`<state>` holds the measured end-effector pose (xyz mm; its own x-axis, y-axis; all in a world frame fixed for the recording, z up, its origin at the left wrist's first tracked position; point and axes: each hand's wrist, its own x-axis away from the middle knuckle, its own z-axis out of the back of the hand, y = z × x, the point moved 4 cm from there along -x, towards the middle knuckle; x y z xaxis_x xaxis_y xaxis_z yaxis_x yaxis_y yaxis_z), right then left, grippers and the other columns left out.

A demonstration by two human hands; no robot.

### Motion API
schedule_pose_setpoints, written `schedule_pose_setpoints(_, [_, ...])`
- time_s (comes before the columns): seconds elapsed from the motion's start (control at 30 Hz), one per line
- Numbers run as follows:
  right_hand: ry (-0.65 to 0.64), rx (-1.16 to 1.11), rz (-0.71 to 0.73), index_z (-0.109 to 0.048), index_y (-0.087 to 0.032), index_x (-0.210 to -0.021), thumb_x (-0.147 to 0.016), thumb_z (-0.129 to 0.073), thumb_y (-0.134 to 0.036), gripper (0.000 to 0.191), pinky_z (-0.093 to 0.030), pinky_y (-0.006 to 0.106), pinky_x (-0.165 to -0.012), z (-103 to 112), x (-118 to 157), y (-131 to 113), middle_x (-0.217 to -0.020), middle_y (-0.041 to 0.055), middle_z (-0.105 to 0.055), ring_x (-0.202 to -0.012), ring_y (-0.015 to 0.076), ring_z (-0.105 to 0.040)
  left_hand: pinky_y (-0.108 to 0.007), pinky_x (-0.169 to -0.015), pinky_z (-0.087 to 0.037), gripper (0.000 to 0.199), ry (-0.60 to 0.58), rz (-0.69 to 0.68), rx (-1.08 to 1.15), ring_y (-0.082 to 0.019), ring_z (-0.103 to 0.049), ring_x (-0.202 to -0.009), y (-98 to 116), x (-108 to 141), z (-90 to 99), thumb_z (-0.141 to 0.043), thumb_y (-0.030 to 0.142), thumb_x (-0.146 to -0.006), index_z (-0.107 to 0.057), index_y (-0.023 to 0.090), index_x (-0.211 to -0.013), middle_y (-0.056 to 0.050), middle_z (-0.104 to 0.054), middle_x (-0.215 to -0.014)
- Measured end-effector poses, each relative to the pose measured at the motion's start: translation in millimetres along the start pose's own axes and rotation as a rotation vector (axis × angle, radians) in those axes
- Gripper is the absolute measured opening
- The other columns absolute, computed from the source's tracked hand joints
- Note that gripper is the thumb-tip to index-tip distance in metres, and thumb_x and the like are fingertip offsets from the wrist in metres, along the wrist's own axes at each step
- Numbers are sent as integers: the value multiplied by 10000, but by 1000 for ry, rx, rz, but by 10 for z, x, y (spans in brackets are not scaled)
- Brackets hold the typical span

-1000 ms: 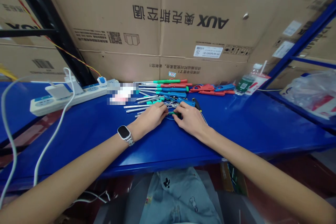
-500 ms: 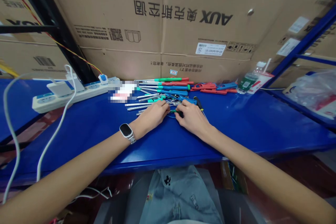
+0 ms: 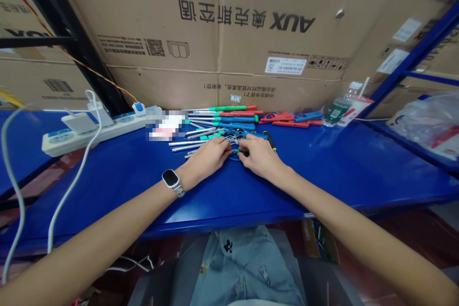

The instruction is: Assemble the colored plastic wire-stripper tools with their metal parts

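My left hand is closed, its fingertips pinched at the left end of a thin green-and-black piece whose kind I cannot make out. At the other end, the fingers of my right hand are curled around the same piece. Just behind both hands lies a pile of screwdrivers with green, red and blue handles, their metal shafts pointing left. A tool with a black and yellow handle rests beyond my right knuckles. My fingers hide part of the pile.
Red and blue flat plastic tools lie at the back right, near a green-labelled bottle. A white power strip with plugs and cables stands left. A large cardboard box walls off the back of the blue table.
The view has shifted slightly. My right hand has turned a little and covers more of the piece's dark end; both hands stay close together over the same spot.
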<state>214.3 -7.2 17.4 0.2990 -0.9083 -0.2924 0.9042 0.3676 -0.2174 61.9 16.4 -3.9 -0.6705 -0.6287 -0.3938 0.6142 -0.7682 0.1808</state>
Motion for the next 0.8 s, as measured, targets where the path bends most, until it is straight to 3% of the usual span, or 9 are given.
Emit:
schedule_pose_setpoints(0.17, [9,-7,16,-725,-180,-871,-896,-680,-175,51,-377,306,-670,-10,11,25,-897,56,-620,-754,182,-568,-421,-844,-528,172,93,-136,-40,-257,-585,-965,96,58,115,-513,242,-1015,-643,144,-1071,-122,-604,-1068])
schedule_pose_setpoints(0.3, [43,-62,10,-744,-178,-902,-909,-689,-186,56,-390,298,-678,-42,55,99,-894,47,-612,-734,165,-559,-391,-831,-515,244,2,-315,-31,-239,-579,-933,160,79,99,-475,246,-1052,-703,165,-1025,-101,-633,-1010])
schedule_pose_setpoints(0.47, [68,-107,59,-741,-175,-966,-939,-659,-236,106,-415,302,-697,-79,128,133,-945,52,-614,-747,160,-568,-367,-817,-517,291,-50,-321,-8,-230,-591,-914,104,57,80,-445,200,-1062,-728,168,-1002,-89,-650,-959])
schedule_pose_setpoints(0.63, [119,-24,20,-728,-195,-967,-905,-667,-255,105,-392,312,-701,-73,146,110,-988,63,-627,-821,192,-580,-391,-856,-523,318,-79,-332,-23,-235,-596,-916,110,48,113,-426,187,-1064,-731,157,-979,-91,-652,-935])
schedule_pose_setpoints(0.8, [22,-111,23,-691,-204,-944,-887,-712,-260,83,-371,301,-722,-31,44,137,-946,35,-617,-812,175,-563,-396,-860,-525,335,-90,-322,32,-238,-600,-920,105,42,131,-413,198,-1067,-735,162,-982,-91,-659,-932])
